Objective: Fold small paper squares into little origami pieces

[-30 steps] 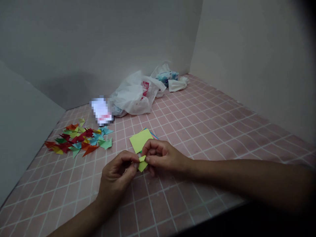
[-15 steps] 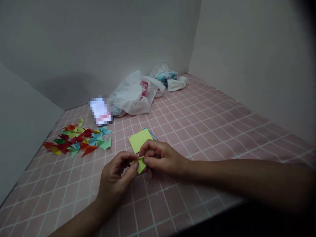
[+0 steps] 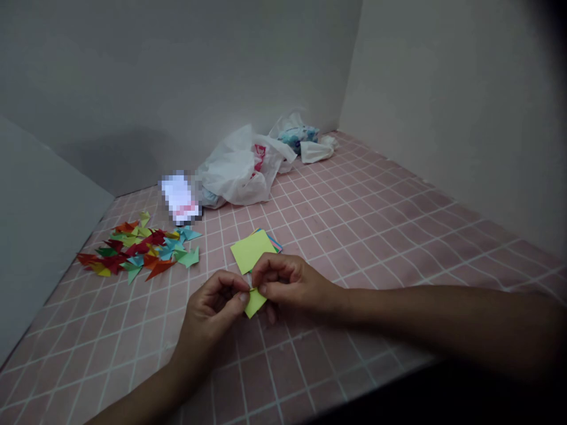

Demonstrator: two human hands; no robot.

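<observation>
Between my two hands is a small folded piece of yellow-green origami paper [image 3: 255,303], a corner of it pointing down toward me. My left hand [image 3: 215,307] pinches its left upper edge between thumb and forefinger. On the other side, the thumb and forefinger of my right hand [image 3: 287,283] grip the upper right edge; the remaining fingers curl underneath. Just beyond the hands lies a stack of square paper sheets [image 3: 251,250], yellow-green on top, with blue and pink edges showing at the right. My right hand hides its near corner.
A heap of folded paper cranes [image 3: 146,251] in several colours lies to the left. Behind it stands a lit phone [image 3: 181,198], its screen blurred. A white plastic bag [image 3: 239,168] and a blue-white packet [image 3: 299,139] rest near the back wall. Pink checked cloth [image 3: 376,236] covers the table.
The folded yellow-green paper has turned and shifted slightly right and toward me. My left hand's fingertips have moved right, closer to my right hand's.
</observation>
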